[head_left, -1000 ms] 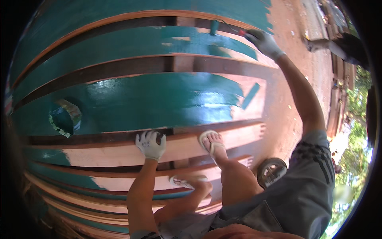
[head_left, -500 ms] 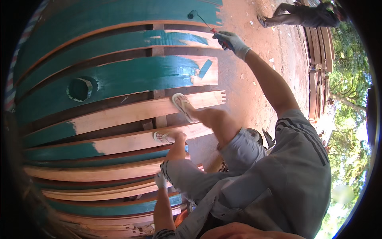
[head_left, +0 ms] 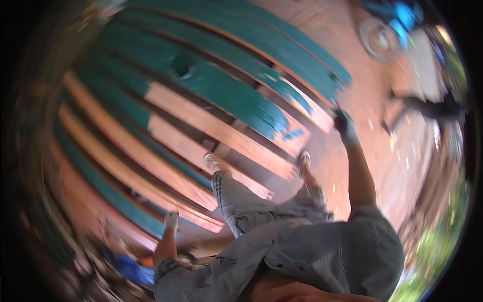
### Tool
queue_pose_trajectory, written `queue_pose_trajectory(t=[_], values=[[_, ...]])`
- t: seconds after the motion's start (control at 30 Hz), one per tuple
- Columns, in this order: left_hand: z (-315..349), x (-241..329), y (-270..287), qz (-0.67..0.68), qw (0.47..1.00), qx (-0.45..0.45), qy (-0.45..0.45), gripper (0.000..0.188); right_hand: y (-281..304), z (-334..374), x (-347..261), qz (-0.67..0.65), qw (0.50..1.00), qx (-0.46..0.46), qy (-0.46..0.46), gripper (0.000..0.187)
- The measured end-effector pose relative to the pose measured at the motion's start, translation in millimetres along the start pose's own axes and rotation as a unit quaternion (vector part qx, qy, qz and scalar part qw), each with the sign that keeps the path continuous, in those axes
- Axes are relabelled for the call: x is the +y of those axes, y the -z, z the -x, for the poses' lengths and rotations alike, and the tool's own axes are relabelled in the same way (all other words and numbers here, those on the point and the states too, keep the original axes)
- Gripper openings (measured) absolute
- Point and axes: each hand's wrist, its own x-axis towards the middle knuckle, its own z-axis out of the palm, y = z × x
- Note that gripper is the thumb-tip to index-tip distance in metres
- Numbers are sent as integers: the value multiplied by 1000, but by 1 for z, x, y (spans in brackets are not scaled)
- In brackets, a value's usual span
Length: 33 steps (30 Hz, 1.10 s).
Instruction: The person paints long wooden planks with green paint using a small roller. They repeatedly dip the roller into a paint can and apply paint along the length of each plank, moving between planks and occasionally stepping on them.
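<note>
My right hand (head_left: 347,128), in a pale glove, is closed around the handle of a small paint roller. The roller's head (head_left: 332,76) is blurred and lies at the right end of a dark green board (head_left: 307,63). My left hand (head_left: 171,220), also gloved, hangs low on the left near bare wooden boards (head_left: 146,176); its fingers are too smeared to read. Between the hands, a partly painted board (head_left: 246,108) has wet-looking green over most of its length and bare wood at its right end. A round tub (head_left: 182,66) with dark green inside sits on it.
My feet are among the boards, one on a bare plank (head_left: 226,168). Dark gaps separate the planks. Reddish ground (head_left: 372,151) runs along the right. A bicycle wheel (head_left: 378,40) and another person (head_left: 432,106) are at the upper right. Something blue (head_left: 133,269) lies lower left.
My view has turned, so the boards now slant down to the right. My right hand has come lower with the roller. A bicycle has entered view, and my feet stand farther apart.
</note>
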Motion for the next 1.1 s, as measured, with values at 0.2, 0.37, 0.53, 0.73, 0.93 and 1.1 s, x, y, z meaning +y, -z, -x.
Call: queue_pose_trajectory(t=[0.2,0.37,0.53,0.73,0.93,1.1], values=[[85,-70,-283,121,974,158,106,39,16,-52,109,-116,979,-163,-24,41],[227,-19,-549,328,939,50,93,41,77,-73,114,-88,964,-237,-81,36],[299,18,-642,536,829,31,157,38,123,-74,107,-88,959,-251,-101,35],[297,1,-647,620,770,124,81,36,161,-72,133,-117,956,-253,-96,25],[271,85,-576,427,867,240,-97,29,200,-70,144,-177,959,-186,-124,36],[306,57,-682,558,796,227,48,36,190,-31,112,-81,946,-300,-88,25]])
